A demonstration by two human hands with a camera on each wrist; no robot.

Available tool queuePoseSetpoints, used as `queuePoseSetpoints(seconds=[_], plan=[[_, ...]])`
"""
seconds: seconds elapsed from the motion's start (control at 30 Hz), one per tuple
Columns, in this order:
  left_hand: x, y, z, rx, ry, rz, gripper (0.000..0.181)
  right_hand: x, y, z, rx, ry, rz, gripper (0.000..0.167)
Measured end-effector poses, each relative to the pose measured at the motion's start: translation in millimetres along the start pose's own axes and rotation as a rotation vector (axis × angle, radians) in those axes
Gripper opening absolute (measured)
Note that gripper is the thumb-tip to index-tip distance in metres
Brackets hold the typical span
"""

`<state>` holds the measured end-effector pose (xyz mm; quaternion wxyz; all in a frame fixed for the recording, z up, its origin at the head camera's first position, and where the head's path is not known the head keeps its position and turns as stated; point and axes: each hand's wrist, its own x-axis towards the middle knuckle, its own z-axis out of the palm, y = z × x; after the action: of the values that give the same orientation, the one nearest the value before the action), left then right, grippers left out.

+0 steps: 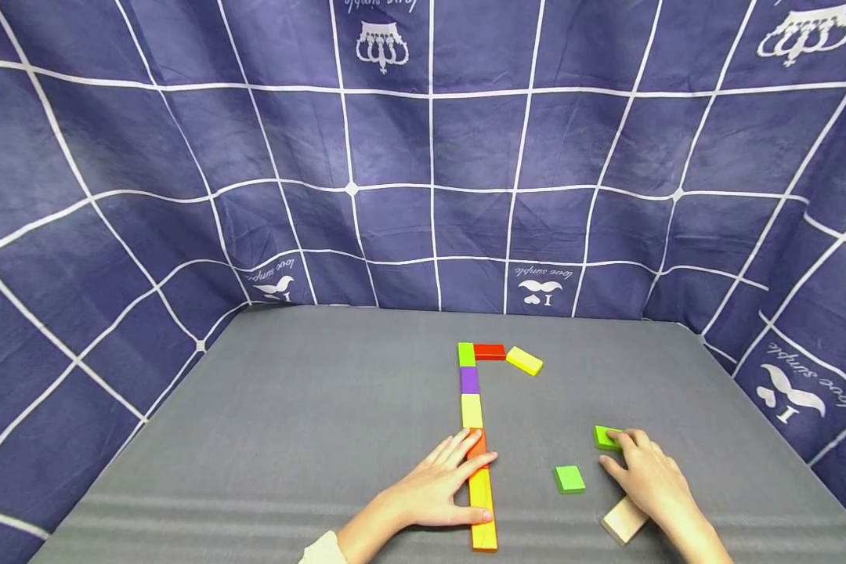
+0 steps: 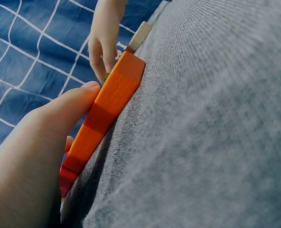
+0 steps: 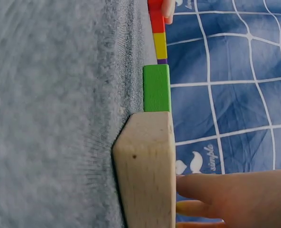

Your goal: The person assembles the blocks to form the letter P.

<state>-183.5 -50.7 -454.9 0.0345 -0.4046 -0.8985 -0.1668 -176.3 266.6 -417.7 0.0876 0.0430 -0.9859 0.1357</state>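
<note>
A straight row of wooden blocks runs away from me: orange [image 1: 485,539], red-orange [image 1: 477,445], yellow [image 1: 471,410], purple [image 1: 469,381] and green [image 1: 466,355]. My left hand [image 1: 439,486] lies with spread fingers on the row's near end, touching the red-orange and orange blocks. In the left wrist view the thumb rests against the orange block [image 2: 114,92]. My right hand [image 1: 650,474] touches a flat green block [image 1: 604,438] with its fingertips, the thumb apart from it. Under that hand lies a plain wooden block [image 1: 623,520], partly hidden.
Beside the right hand sits another flat green block [image 1: 569,479]. A red block [image 1: 489,352] extends rightward from the row's far end, and a yellow block [image 1: 525,361] lies angled just past it. Blue checked cloth [image 1: 395,157] hangs behind and beside the grey tabletop [image 1: 289,407].
</note>
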Motion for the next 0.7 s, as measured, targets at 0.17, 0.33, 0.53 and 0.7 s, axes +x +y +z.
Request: queuePoseSetpoints(seconds=[0.17, 0.33, 0.53, 0.7], plan=[[1.3, -0.9, -1.4, 0.015, 0.003, 0.005, 0.068, -1.1, -3, 2, 0.002, 0.021, -0.042, 0.042], [0.2, 0.0, -2.0, 0.001, -0.006, 0.006, 0.068, -2.3, -7, 6, 0.000, 0.015, -0.083, 0.043], [-0.2, -0.5, -1.5, 0.008, 0.003, 0.002, 0.068, -1.4, -13, 7, 0.011, 0.024, -0.126, 0.041], [-0.3, -1.2, 0.5, 0.010, 0.002, 0.009, 0.068, -1.3, -19, 7, 0.034, -0.011, -0.141, 0.041]])
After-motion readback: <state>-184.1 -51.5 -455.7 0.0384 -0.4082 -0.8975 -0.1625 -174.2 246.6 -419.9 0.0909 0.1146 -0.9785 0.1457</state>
